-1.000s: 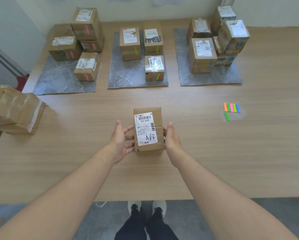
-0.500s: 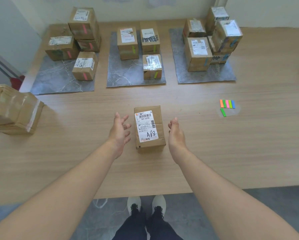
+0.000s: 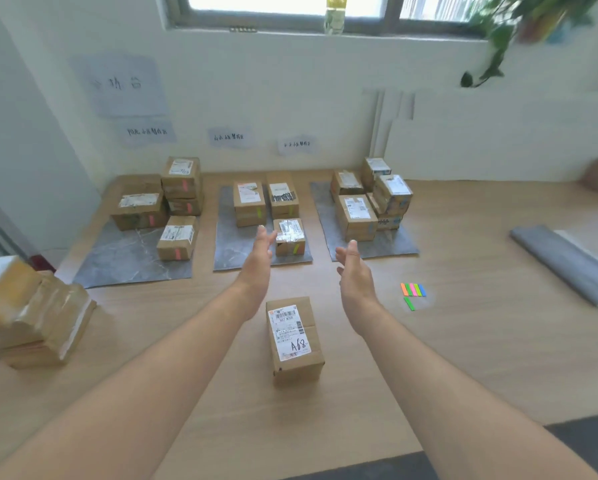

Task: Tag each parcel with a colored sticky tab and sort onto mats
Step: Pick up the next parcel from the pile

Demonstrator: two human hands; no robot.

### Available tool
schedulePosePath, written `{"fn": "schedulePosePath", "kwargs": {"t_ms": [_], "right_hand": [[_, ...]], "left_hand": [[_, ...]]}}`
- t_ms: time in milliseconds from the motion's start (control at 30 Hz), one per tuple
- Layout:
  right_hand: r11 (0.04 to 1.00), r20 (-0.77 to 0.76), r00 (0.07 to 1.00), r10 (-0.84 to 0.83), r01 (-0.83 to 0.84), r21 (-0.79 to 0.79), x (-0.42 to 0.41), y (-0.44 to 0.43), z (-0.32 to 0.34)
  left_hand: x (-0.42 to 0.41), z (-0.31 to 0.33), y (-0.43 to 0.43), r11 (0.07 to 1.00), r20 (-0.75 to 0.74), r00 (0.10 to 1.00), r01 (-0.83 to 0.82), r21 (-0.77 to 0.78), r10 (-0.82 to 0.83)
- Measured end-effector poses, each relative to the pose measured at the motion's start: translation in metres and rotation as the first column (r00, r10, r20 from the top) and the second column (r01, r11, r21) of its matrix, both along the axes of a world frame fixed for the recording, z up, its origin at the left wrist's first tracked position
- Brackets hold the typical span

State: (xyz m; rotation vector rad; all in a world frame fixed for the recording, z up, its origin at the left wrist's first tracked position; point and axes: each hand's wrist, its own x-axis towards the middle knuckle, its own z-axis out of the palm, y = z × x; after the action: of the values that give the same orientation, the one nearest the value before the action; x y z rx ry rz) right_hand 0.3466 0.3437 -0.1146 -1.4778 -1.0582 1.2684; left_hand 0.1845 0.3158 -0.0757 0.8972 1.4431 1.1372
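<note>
**Parcel A68 released, both hands free**

We have let go of the parcel (image 3: 294,341). A second ago both hands clasped its sides, and half a second ago they had just parted from it. Now the left hand (image 3: 256,263) and the right hand (image 3: 355,277) are raised beyond it, towards the mats. Their palms face each other and the fingers (image 3: 265,237) are straight and loose, holding nothing.

The parcel lies on the near part of the desk (image 3: 481,358), label up with "A68" written on it. It sits between our forearms and touches neither. Our view has also tilted upward, so the wall notices and the window now show.

We see no coloured tab on this parcel, so we judge that the tagging step is next. The sticky tabs (image 3: 413,289) lie to its right, nearer the right hand, with a loose green tab (image 3: 409,303) just in front of them.

At the far side, the left mat (image 3: 124,265) carries pink-tagged parcels and the middle mat (image 3: 231,252) yellow-green ones. The right mat (image 3: 391,245) carries blue ones. We cannot tell which mat A68 belongs on. A stack of parcels (image 3: 31,320) waits at the near left.
</note>
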Motion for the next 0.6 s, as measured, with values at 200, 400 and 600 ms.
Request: {"fn": "schedulePosePath", "kwargs": {"t_ms": [200, 400, 600], "right_hand": [[0.996, -0.026, 0.999, -0.024, 0.026, 0.085, 0.004, -0.005, 0.035], [0.995, -0.040, 0.998, -0.044, 0.047, 0.082, 0.020, -0.007, 0.024], [0.998, -0.067, 0.997, -0.047, 0.049, 0.025, 0.059, 0.010, -0.004]], "left_hand": [[0.013, 0.033, -0.001, 0.991, -0.011, 0.995, 0.096, 0.090, -0.096], [0.034, 0.022, 0.005, 0.988, -0.039, 0.990, 0.141, 0.057, -0.139], [0.072, -0.001, 0.026, 0.989, -0.069, 0.987, 0.145, -0.018, -0.146]]}}
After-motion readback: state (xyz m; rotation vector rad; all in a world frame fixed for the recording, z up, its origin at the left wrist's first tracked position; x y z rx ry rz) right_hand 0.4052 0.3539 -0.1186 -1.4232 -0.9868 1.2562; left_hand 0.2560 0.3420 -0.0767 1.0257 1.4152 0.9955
